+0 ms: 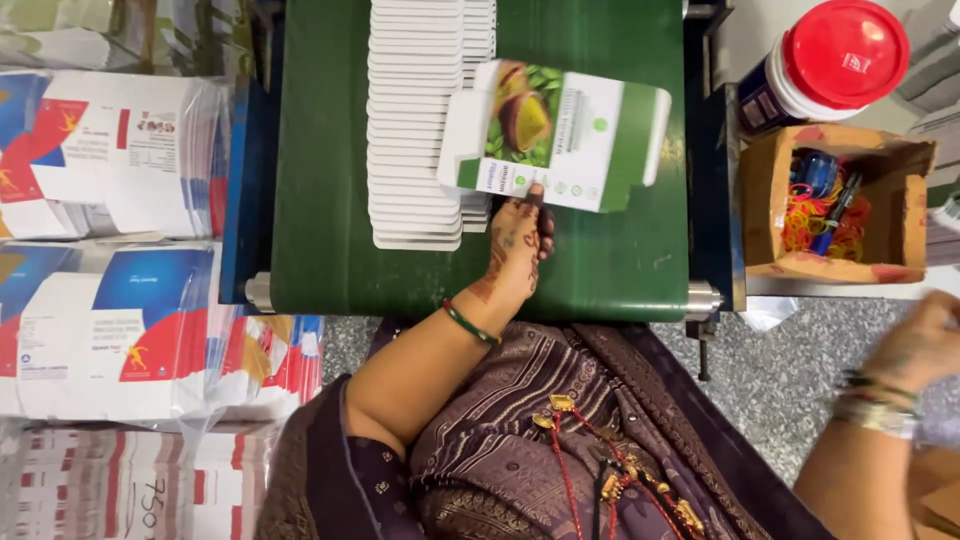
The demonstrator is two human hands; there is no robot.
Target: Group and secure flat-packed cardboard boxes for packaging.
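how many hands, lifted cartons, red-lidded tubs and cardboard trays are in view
hands: 2, left hand and right hand
green and white flat carton, lifted by the left hand: 1
red-lidded tub: 1
brown cardboard tray: 1
total: 5

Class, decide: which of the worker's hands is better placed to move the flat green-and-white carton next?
Left: the left hand already grips the flat carton; the right hand is off the green belt.

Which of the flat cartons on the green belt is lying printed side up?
The green-and-white carton under the left hand; the overlapped row of cartons shows only plain white.
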